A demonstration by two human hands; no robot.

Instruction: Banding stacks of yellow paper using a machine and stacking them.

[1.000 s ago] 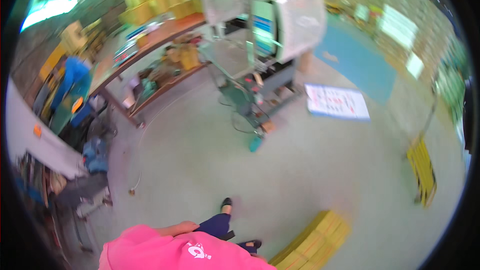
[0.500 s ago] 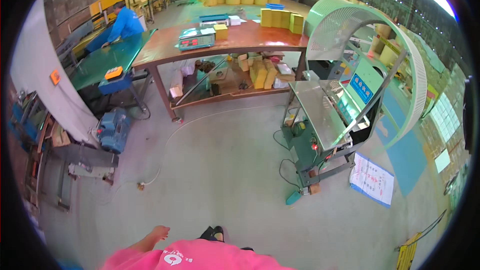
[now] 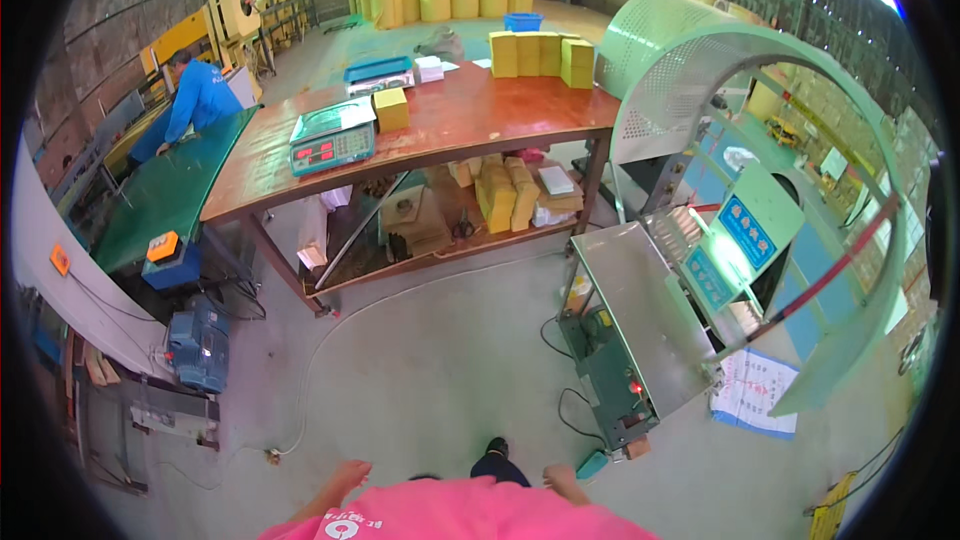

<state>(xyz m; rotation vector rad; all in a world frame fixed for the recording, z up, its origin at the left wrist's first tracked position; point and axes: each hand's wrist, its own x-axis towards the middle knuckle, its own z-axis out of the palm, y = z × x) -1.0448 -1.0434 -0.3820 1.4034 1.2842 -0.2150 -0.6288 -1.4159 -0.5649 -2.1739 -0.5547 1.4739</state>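
Observation:
My left hand point(image 3: 350, 474) hangs low beside my pink shirt, over the grey floor, with loosely bent fingers and nothing in it. On the other side, my right hand point(image 3: 562, 481) shows just past the shirt's edge, also without a visible object; its fingers look slightly apart. Neither touches anything around it. Nearest to the right hand is a green foot pedal point(image 3: 592, 465) on the floor. Beyond it stands a machine with a flat steel table point(image 3: 650, 310) and a large perforated pale-green curved guard point(image 3: 655, 90).
A red-brown table point(image 3: 450, 120) ahead carries a digital scale point(image 3: 333, 135) and yellow blocks point(image 3: 540, 54). A cable point(image 3: 308, 390) crosses the floor. At left, a person in blue point(image 3: 200, 95) leans by a green conveyor point(image 3: 175, 190); a blue motor point(image 3: 198, 348) stands nearer.
The table and machine appear closer as I step forward. My right hand has come into view, and my left hand sits farther right in the picture. The view has swung slightly.

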